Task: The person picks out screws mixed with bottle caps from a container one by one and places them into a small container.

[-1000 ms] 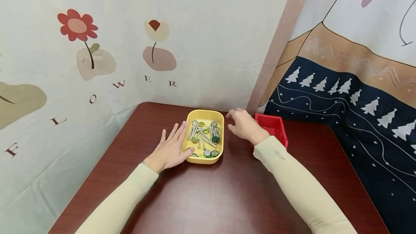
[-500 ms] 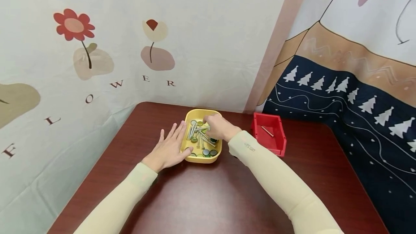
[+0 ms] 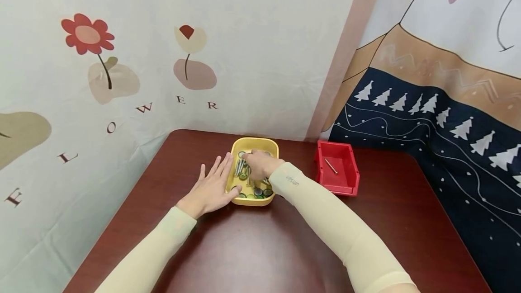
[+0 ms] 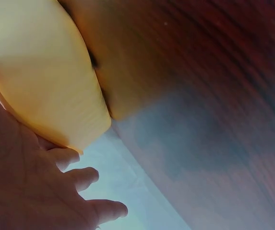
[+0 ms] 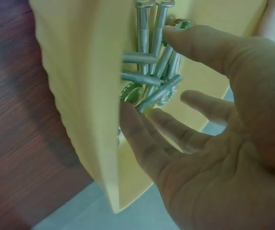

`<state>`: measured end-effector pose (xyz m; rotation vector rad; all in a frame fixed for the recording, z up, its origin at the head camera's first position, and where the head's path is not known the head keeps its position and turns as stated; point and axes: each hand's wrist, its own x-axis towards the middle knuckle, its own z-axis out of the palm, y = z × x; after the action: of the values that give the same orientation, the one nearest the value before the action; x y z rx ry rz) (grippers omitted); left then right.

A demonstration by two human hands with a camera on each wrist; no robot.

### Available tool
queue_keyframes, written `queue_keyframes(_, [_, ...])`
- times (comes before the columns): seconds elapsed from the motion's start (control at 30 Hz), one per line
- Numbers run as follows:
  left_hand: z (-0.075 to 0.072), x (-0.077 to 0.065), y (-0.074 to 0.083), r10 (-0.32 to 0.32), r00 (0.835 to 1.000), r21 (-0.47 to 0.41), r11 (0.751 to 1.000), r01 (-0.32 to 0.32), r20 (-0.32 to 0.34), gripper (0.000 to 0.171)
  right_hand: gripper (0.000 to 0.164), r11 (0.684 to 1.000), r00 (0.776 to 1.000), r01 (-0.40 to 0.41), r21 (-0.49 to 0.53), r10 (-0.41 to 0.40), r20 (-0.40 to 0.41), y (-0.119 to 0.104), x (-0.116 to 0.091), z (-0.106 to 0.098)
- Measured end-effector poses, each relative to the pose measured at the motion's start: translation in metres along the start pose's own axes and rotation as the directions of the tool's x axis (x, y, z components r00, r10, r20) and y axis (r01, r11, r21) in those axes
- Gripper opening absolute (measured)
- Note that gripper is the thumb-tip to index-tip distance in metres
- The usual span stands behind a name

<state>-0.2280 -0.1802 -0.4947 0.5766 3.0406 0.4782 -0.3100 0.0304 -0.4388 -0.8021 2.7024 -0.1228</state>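
Observation:
A yellow plastic tray (image 3: 252, 202) holds silver bolts (image 5: 144, 38) and green-edged bottle caps (image 3: 267, 192). My left hand (image 3: 209, 191) rests along the tray's left rim, fingers straight and spread; in the left wrist view the palm lies beside the tray wall (image 4: 46, 67). My right hand (image 3: 262, 165) reaches down into the tray from the right, over the pile. In the right wrist view its thumb (image 5: 195, 45) and fingers (image 5: 139, 136) stand apart on either side of the bolts, with nothing pinched between them.
A red bin (image 3: 346, 190) stands to the right of the tray, with one bolt (image 3: 331, 166) lying inside. Both containers sit near the back of the dark red-brown table (image 3: 252, 248). Printed cloth (image 3: 260, 49) hangs behind and at the right.
My right hand has moved left from beside the red bin into the yellow tray, uncovering the bin and its bolt, which has turned slightly. The left hand has stayed at the tray's rim.

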Motion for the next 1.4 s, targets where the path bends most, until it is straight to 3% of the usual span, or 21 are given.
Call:
queue_keyframes(0.2, [-0.003,-0.001,0.003,0.001,1.000,0.003,1.000,-0.001,0.002,0.102,0.067,0.996,0.999,-0.036,-0.087,0.037,0.014,-0.009,-0.001,-0.001])
queue_keyframes(0.43, [-0.005,-0.003,0.004,-0.019,0.999,0.029,0.999,0.018,0.027,0.103,0.065,0.995,0.996,-0.068,-0.070,0.072,0.047,-0.017,0.001,0.002])
queue_keyframes(0.6, [-0.006,-0.004,0.005,-0.019,1.000,0.037,0.999,0.018,0.023,0.102,0.057,0.993,0.996,-0.075,-0.089,0.079,0.038,-0.012,0.022,0.025])
queue_keyframes(0.73, [-0.007,-0.004,0.006,-0.014,1.000,0.035,0.999,0.014,0.017,0.101,0.059,0.990,0.999,-0.042,-0.136,0.044,0.014,-0.008,0.029,0.038])
queue_keyframes(0.77, [-0.007,-0.004,0.006,-0.014,1.000,0.035,0.999,0.014,0.018,0.101,0.056,0.988,0.999,-0.037,-0.148,0.041,0.024,-0.013,0.020,0.029])
queue_keyframes(0.93, [-0.007,-0.001,0.010,-0.007,1.000,0.033,0.999,0.007,0.016,0.100,0.028,0.997,0.999,0.022,-0.070,-0.024,-0.025,0.008,0.030,0.042])
queue_keyframes(1.17, [-0.006,0.001,0.012,-0.007,1.000,0.027,1.000,0.007,0.015,0.100,0.013,0.996,0.995,0.090,-0.009,-0.090,-0.050,0.021,0.024,0.037])
queue_keyframes(1.2, [-0.007,0.001,0.012,-0.010,1.000,0.028,1.000,0.009,0.018,0.100,0.018,0.993,0.991,0.115,-0.007,-0.115,-0.072,0.026,0.026,0.042])
queue_keyframes(1.33, [-0.008,-0.001,0.012,-0.022,0.999,0.037,0.999,0.021,0.033,0.101,0.044,0.992,0.989,0.125,0.022,-0.123,-0.077,0.018,0.009,0.028])
queue_keyframes(1.4, [-0.009,-0.002,0.012,-0.022,0.999,0.037,0.999,0.021,0.032,0.101,0.046,0.992,0.986,0.124,0.013,-0.122,-0.110,0.017,0.002,0.025])
